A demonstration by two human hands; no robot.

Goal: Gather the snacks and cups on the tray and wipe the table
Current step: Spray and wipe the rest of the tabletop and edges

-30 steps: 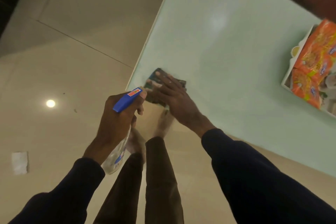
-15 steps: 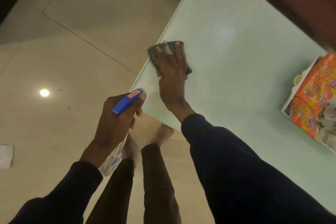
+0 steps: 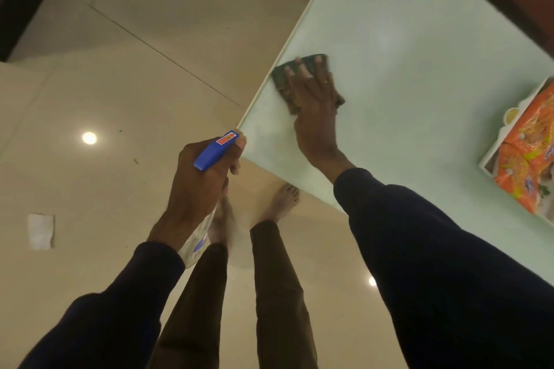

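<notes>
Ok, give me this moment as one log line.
phase: wiping table | right hand: presses cloth by table edge | left hand: grips spray bottle | tray: holds snack packs

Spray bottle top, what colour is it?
The spray bottle top is blue with a red label, seen in the head view.

The surface (image 3: 419, 39) is pale mint green with a whitish edge. Under my right grip (image 3: 314, 99), the cloth (image 3: 280, 76) is dark green with brownish patches. In my left grip (image 3: 198, 177), the spray bottle (image 3: 215, 147) has a blue head with a red-and-white label. The snack packets (image 3: 527, 144) are orange with yellow, in a white tray (image 3: 487, 160). My sleeves (image 3: 419, 249) are navy, my trousers (image 3: 269, 278) brown, and the floor (image 3: 120, 69) is glossy beige tile.
</notes>
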